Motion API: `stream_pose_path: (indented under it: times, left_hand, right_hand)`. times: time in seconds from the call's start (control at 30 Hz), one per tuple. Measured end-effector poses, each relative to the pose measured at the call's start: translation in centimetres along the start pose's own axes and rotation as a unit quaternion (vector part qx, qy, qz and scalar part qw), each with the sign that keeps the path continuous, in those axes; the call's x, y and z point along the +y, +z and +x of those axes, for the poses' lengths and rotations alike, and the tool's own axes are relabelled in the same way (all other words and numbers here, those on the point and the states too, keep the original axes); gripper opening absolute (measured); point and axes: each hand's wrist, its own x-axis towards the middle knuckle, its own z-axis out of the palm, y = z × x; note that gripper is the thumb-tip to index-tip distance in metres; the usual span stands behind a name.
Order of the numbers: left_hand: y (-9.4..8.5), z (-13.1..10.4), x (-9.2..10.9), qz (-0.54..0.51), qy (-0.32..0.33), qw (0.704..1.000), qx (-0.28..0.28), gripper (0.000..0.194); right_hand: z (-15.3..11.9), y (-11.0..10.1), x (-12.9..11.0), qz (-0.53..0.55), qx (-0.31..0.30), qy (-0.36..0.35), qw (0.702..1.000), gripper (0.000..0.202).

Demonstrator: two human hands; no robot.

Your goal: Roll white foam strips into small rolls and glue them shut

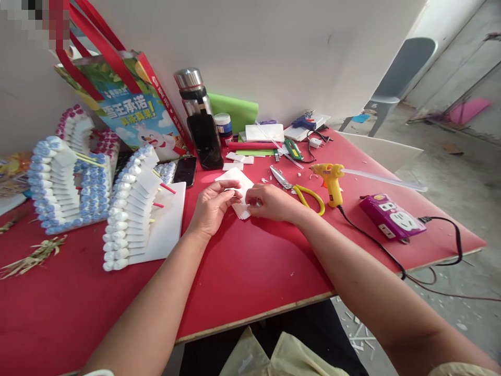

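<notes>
Left grip: narrow, thumb and fingertips (pixel 211 208) pinched on a small white piece (pixel 234 193), its outline mostly hidden.
Right grip: fingers curled in close (pixel 271 201); whether they hold anything, I cannot tell.
White sheets: lying on the bench (pixel 258 277) between and under both grips (pixel 243 180), at uneven angles (thin stuff like this probably creases easily).
Fingertip work: best done with light, flat pressure, the left grip steady and the right making the small adjustments; squeezing hard could bend an edge.
Wrists: low and near the bench, which should help keep the small piece from wobbling.
Scissors: beyond the right grip and to its right, blades apart (pixel 282 179), yellow handles near that forearm; elbow movement there wants care.
Glue gun: upright, farther right of the right grip (pixel 333 183), nozzle towards the scissors; treat the tip as hot, though its heat cannot be seen.
White offcuts: just beyond the grips (pixel 234 166), easily mixed with the piece in hand.
White padded arc: left of the left grip (pixel 125 224), well clear of its fingertips.
</notes>
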Motion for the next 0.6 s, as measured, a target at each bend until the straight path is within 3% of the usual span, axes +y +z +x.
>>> stream_pose_path:
  times: [0.07,0.17,0.27,0.37,0.47,0.57,0.6]
  left_hand:
    - [-0.1,0.0,0.0,0.007,0.020,1.000,0.008,0.020]
    - [-0.4,0.2,-0.2,0.015,0.057,0.998,0.032,0.020]
    - [-0.7,0.2,-0.4,0.028,0.067,0.996,0.045,0.021]
    - [-0.8,0.2,-0.6,0.043,0.070,0.996,0.038,0.018]
    - [-0.6,0.0,-0.4,0.037,0.065,0.997,0.030,0.019]
    - [-0.3,0.0,0.1,0.013,-0.015,1.000,0.022,0.033]
    - [-0.2,0.0,0.3,-0.005,-0.058,0.998,0.015,0.041]
  right_hand:
    - [0.1,0.1,0.2,0.007,0.019,-0.001,1.000,0.002]
    - [0.2,-0.3,0.9,0.017,0.134,0.108,0.985,0.005]
    - [0.0,-1.5,1.6,-0.002,0.298,0.215,0.930,0.007]
    - [-0.3,-2.9,2.0,0.038,0.412,0.195,0.889,0.009]
    - [-0.3,-3.8,1.9,0.264,0.410,0.143,0.861,0.013]
    - [-0.2,-4.0,1.7,0.476,0.313,0.123,0.812,0.021]
    - [-0.2,-3.9,1.7,0.493,0.270,0.123,0.818,0.022]
